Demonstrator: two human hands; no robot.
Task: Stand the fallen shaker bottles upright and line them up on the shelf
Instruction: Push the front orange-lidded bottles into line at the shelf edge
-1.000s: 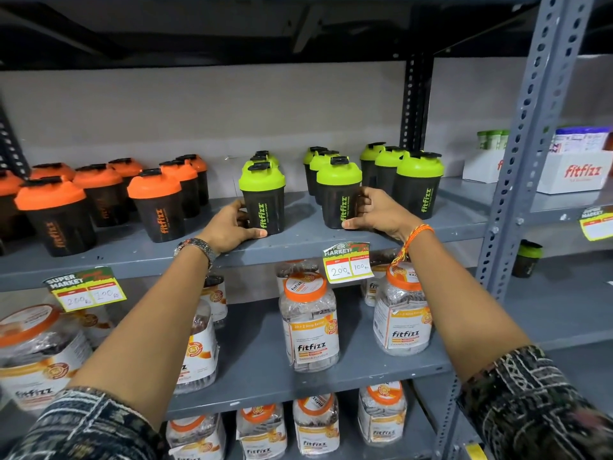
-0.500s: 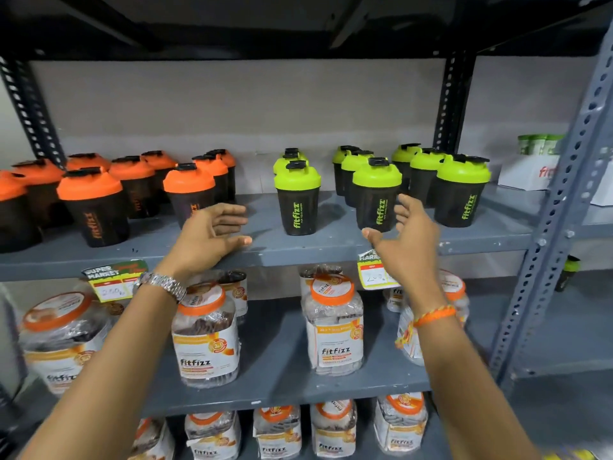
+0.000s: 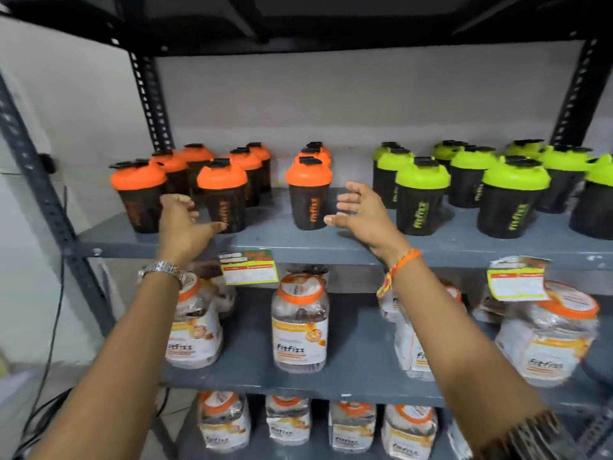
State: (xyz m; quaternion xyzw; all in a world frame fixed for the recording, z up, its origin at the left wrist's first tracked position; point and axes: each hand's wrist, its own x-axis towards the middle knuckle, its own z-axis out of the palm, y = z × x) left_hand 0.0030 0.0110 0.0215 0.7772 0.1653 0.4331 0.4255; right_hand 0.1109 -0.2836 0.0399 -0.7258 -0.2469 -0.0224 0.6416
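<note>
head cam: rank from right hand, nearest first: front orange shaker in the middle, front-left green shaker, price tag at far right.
1. Orange shaker, just left of the right hand.
2. Green shaker, to its right.
3. Price tag, far right, on the shelf edge.

Place: a shop, or its stockroom.
Shelving: grey slotted-steel rack [image 3: 331, 252] with several tiers against a plain wall.
Stock: many identical orange-lidded shaker bottles [image 3: 308, 194] and green-lidded shaker bottles [image 3: 421, 197] in rows; below, repeated clear "Fitfizz" jars [image 3: 300, 323].
Labels: printed price tags [image 3: 249, 267] clipped to the shelf edges.
</note>
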